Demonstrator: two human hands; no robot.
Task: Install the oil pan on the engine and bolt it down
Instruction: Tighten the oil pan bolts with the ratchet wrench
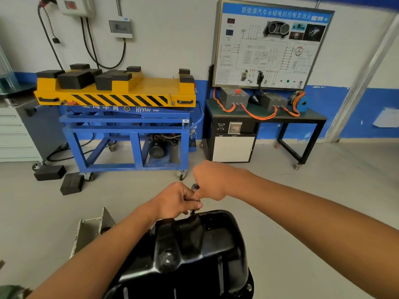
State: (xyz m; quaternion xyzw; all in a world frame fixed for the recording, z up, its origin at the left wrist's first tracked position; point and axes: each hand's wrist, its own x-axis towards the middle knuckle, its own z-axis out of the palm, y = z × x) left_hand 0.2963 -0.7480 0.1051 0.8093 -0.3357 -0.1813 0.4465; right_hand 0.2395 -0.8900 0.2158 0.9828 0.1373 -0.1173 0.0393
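A glossy black oil pan (194, 255) lies bottom-up in front of me, low in the head view, with its drain plug (167, 258) facing up. At the pan's far edge stands a slim socket tool (195, 187), its chrome head showing between my hands. My left hand (181, 200) grips the tool's shaft just above the pan's rim. My right hand (210, 180) curls round the tool's upper end, its handle hidden inside the fist. The engine under the pan is hidden.
A blue and yellow lift cart (127, 117) with black rubber blocks stands ahead on the left. A training board on a black bench (267, 117) is at the right. Two loose black blocks (59, 179) lie on the grey floor. A grey metal bracket (92, 229) sits at my left.
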